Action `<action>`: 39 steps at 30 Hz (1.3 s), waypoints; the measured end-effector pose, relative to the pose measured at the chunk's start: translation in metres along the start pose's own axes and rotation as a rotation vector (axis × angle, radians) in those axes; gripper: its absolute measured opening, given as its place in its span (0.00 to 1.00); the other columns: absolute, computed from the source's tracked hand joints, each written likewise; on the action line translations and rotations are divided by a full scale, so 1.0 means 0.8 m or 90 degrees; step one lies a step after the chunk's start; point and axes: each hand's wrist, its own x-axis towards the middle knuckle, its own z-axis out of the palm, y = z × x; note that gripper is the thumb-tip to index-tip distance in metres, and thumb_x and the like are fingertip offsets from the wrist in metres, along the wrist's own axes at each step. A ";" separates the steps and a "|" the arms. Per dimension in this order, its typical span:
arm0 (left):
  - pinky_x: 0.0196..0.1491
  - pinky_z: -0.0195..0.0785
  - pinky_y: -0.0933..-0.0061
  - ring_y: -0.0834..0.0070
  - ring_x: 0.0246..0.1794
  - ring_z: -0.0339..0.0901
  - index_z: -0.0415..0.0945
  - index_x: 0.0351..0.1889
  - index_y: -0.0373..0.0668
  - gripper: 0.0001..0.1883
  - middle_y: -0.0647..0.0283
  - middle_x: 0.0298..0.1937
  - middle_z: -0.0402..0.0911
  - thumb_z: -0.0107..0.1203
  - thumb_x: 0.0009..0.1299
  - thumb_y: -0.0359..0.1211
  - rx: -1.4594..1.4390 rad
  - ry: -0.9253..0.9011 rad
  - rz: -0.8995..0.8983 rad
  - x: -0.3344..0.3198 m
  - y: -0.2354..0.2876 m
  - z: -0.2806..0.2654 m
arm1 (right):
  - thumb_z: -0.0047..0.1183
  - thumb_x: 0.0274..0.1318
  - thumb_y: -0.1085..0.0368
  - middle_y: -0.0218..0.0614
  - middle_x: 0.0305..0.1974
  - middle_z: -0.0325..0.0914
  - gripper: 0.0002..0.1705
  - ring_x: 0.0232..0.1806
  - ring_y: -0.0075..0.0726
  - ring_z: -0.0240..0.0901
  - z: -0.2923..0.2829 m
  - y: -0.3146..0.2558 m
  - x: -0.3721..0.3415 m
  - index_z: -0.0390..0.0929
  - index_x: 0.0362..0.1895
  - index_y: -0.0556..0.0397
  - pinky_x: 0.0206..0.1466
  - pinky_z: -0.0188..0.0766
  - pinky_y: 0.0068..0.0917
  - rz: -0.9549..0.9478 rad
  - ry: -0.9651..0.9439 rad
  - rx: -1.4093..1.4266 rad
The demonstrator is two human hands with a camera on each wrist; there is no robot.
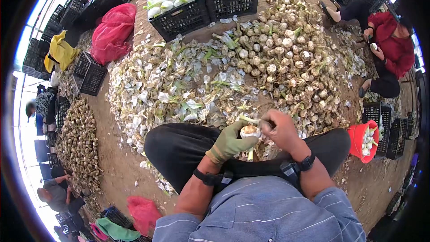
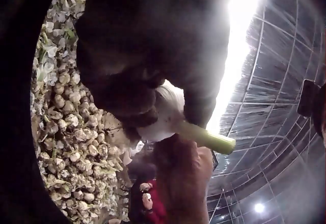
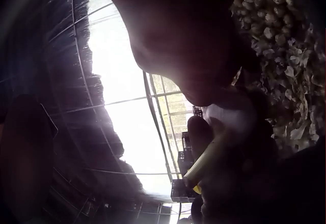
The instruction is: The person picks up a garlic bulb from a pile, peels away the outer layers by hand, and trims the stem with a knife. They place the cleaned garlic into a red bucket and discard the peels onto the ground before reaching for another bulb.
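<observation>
The gloved left hand (image 1: 232, 143) grips a garlic bulb (image 1: 250, 131), root side up, its cut stem pointing down toward the lap. The bare right hand (image 1: 281, 130) is at the bulb's right side, thumb and fingers pinching a strip of peel (image 1: 249, 119) that reaches across above the bulb. In the left wrist view the white bulb (image 2: 165, 113) with its pale green stem (image 2: 216, 141) sits in the dark glove's fingers. The right wrist view shows the bulb (image 3: 232, 119) and stem (image 3: 204, 160) in dim light.
Loose peels (image 1: 179, 85) and a heap of unpeeled garlic (image 1: 291, 54) lie ahead. Black crates (image 1: 230, 3) of white bulbs stand behind them. A red bucket (image 1: 357, 141) with bulbs is at the right. People sit at both sides.
</observation>
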 end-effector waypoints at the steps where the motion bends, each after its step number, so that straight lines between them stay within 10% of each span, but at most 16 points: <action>1: 0.45 0.72 0.78 0.84 0.42 0.77 0.77 0.53 0.37 0.22 0.67 0.44 0.81 0.66 0.63 0.34 -0.021 -0.006 0.006 -0.002 0.000 0.001 | 0.59 0.53 0.65 0.44 0.30 0.77 0.10 0.30 0.45 0.76 -0.001 0.005 0.003 0.77 0.36 0.58 0.35 0.72 0.35 0.045 0.032 0.003; 3: 0.46 0.73 0.78 0.83 0.43 0.77 0.76 0.54 0.36 0.23 0.66 0.45 0.81 0.67 0.63 0.34 -0.027 -0.005 0.008 -0.003 0.001 0.002 | 0.61 0.54 0.63 0.43 0.33 0.79 0.12 0.35 0.41 0.77 -0.003 0.017 0.006 0.79 0.38 0.59 0.40 0.72 0.34 0.207 0.045 0.117; 20: 0.39 0.74 0.74 0.80 0.35 0.80 0.82 0.42 0.35 0.25 0.62 0.34 0.84 0.69 0.56 0.46 0.278 0.044 -0.063 -0.006 0.009 -0.003 | 0.57 0.55 0.64 0.38 0.30 0.74 0.06 0.33 0.48 0.76 -0.011 -0.023 0.005 0.77 0.32 0.52 0.34 0.74 0.39 -0.194 -0.236 -0.182; 29: 0.39 0.75 0.74 0.80 0.33 0.80 0.78 0.52 0.34 0.29 0.62 0.35 0.84 0.69 0.56 0.43 0.146 0.039 0.072 0.000 -0.010 0.000 | 0.62 0.54 0.61 0.41 0.32 0.77 0.12 0.34 0.46 0.77 -0.024 -0.003 0.022 0.79 0.38 0.54 0.36 0.73 0.37 0.079 -0.129 -0.035; 39: 0.41 0.73 0.74 0.80 0.37 0.79 0.81 0.45 0.36 0.23 0.62 0.35 0.84 0.68 0.59 0.44 0.245 0.052 -0.001 0.001 -0.003 -0.004 | 0.63 0.51 0.62 0.37 0.33 0.76 0.10 0.35 0.47 0.76 -0.017 -0.017 0.013 0.78 0.36 0.52 0.36 0.73 0.38 -0.169 -0.220 -0.116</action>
